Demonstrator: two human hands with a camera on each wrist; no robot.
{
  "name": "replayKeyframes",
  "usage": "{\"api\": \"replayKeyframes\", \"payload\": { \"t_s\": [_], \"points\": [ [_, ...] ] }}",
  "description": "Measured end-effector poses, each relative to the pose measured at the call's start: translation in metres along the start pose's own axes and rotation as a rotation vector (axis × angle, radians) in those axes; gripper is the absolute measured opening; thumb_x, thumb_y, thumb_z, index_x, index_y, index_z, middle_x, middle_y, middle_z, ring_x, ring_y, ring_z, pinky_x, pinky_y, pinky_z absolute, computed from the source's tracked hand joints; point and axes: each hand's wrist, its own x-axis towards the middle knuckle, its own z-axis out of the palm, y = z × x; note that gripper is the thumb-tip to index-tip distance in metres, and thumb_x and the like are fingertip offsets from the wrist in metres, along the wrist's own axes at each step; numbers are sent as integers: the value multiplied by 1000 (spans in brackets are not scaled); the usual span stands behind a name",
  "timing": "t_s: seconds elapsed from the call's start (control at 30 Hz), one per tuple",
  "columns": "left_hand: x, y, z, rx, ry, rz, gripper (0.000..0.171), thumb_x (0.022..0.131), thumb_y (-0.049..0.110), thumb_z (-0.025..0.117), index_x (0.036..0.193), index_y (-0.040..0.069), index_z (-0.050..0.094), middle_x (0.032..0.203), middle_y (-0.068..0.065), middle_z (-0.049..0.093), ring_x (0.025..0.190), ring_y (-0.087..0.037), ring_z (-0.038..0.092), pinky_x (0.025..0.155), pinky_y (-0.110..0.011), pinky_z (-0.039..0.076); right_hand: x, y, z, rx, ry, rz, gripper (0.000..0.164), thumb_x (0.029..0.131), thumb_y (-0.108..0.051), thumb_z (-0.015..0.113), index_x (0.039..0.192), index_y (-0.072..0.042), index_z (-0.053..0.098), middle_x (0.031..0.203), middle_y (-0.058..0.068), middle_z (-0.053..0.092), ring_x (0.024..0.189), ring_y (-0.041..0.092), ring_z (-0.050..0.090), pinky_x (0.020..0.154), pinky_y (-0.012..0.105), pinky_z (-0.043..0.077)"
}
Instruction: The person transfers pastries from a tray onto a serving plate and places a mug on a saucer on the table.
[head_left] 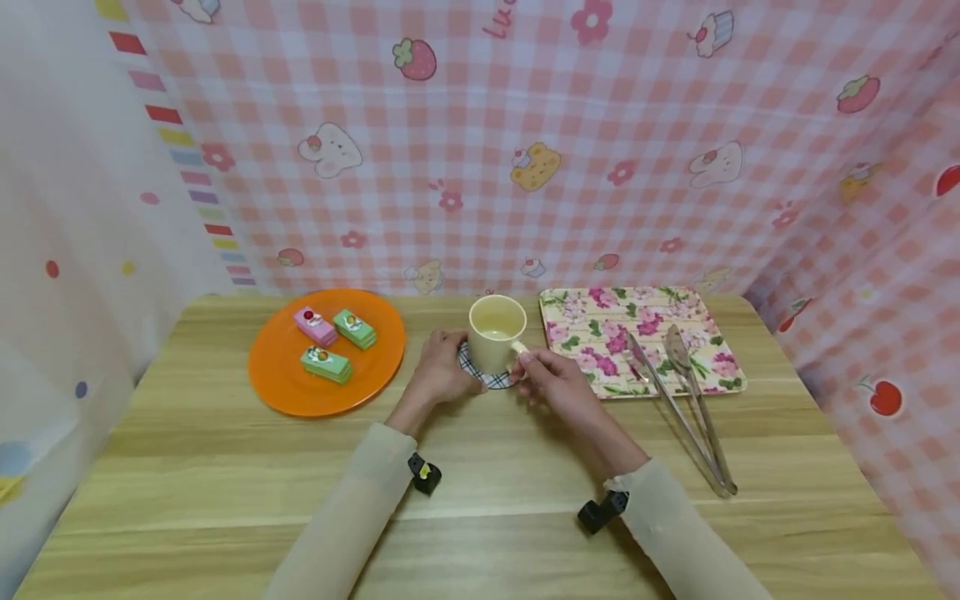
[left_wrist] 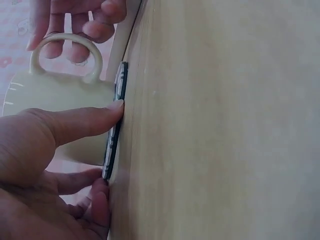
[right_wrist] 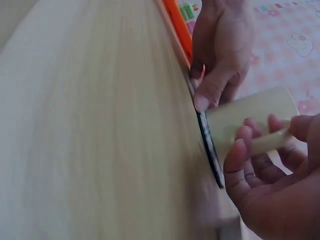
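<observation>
A cream mug [head_left: 492, 346] stands upright on a round checked coaster [head_left: 498, 381] in the middle of the wooden table. My right hand [head_left: 558, 387] pinches the mug's handle [right_wrist: 272, 142], thumb on one side and fingers curled on the other. From the left, my left hand [head_left: 442, 371] holds the coaster by its edge; in the left wrist view its thumb [left_wrist: 85, 122] presses the rim near the mug's base, with the fingers further round. The dark-edged coaster lies at table level under the mug.
An orange plate [head_left: 277, 387] at the left holds two green packets [head_left: 327, 364] and a pink packet [head_left: 315, 327]. To the right is a floral tray [head_left: 570, 308]. Metal tongs [head_left: 682, 417] lie across its front edge, handles reaching onto the table [head_left: 480, 517]. Checked cloth [head_left: 480, 217] hangs behind.
</observation>
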Motion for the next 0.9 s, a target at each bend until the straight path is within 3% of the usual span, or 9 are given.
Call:
{"api": "replayKeyframes", "payload": {
  "t_s": [0.17,0.37,0.53,0.73,0.9],
  "points": [
    [-8,-9,-4,24,-24,45,92,70,15,91,151,3,48,136,-18,47,126,-35,46,114,-51,47,-10,0,-17,-174,-26,-29,27,105,-29,59,125,-11,66,109,22,70,76,27,63,56,30,57],
    [-25,-13,-20,-34,-28,57,85,87,27,82,157,7,38,135,-20,52,115,-32,55,106,-49,52,-22,-5,-47,-297,-25,-105,34,104,-22,62,133,-5,61,122,21,68,95,34,69,71,43,64],
    [-39,-17,-38,-47,-15,124,77,97,35,72,158,7,35,144,-22,53,122,-35,59,106,-52,54,-36,-12,-74,-485,45,-159,37,104,-29,63,134,-9,62,128,14,68,105,30,69,81,39,62],
    [-63,-33,-64,-36,103,231,75,98,40,70,158,12,37,147,-18,49,129,-38,54,107,-56,53,-52,-20,-103,-626,135,-217,39,104,-34,62,136,-13,60,134,14,65,110,30,66,88,37,57],
    [-81,-54,-88,38,251,346,72,98,41,70,156,11,39,150,-15,45,128,-39,54,106,-57,53,-65,-21,-126,-702,192,-276,51,103,-38,63,148,-16,53,146,16,57,125,36,58,93,51,56]
  ]
}}
